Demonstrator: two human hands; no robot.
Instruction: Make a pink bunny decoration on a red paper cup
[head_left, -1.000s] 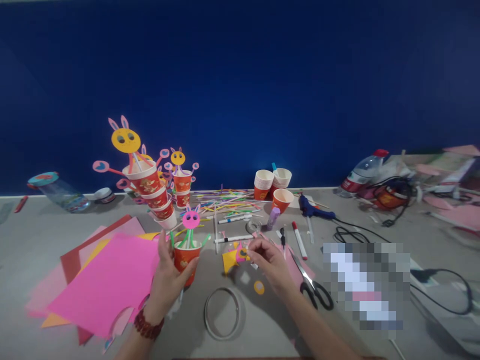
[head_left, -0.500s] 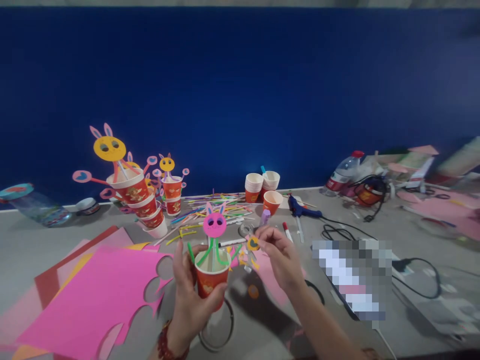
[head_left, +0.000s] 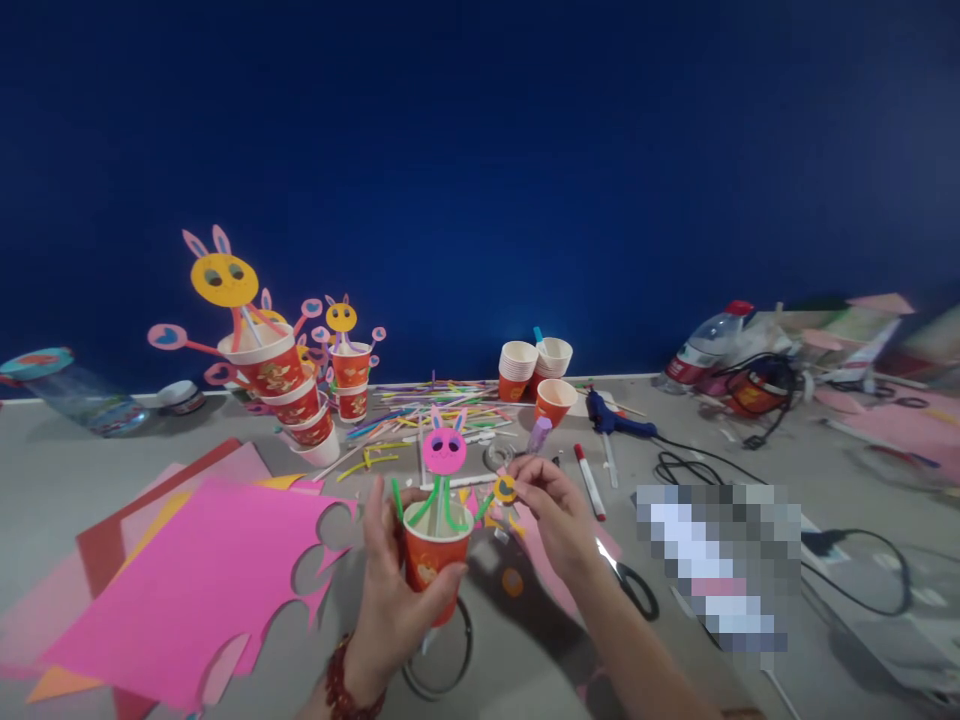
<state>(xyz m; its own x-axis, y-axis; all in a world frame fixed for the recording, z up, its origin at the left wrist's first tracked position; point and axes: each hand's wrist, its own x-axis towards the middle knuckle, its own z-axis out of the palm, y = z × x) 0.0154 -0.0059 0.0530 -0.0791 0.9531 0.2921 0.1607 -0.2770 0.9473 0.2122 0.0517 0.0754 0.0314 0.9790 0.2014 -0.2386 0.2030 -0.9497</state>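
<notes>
A red paper cup (head_left: 433, 556) is gripped by my left hand (head_left: 397, 600), its fingers and thumb wrapped round the sides. Out of the cup rises a pink bunny face (head_left: 444, 451) with green bent stems (head_left: 454, 508) below and beside it. Between thumb and fingertips, my right hand (head_left: 551, 505) pinches a small yellow disc (head_left: 505, 488) with a dark heart shape. The disc is at the tip of the right green stem; whether it is fixed there I cannot tell.
Pink sheets (head_left: 180, 590) lie at the left, below stacked bunny cups (head_left: 274, 375). Coloured stems (head_left: 435, 410), cup stacks (head_left: 517, 370) and a blue glue gun (head_left: 619, 422) are behind. Scissors (head_left: 637, 590), a red-capped marker (head_left: 590, 482) and cables (head_left: 679, 467) lie at the right.
The yellow disc in my right hand has come up to the right green stem's tip. The whole view has shifted a little, and the scissors show more beside my right forearm.
</notes>
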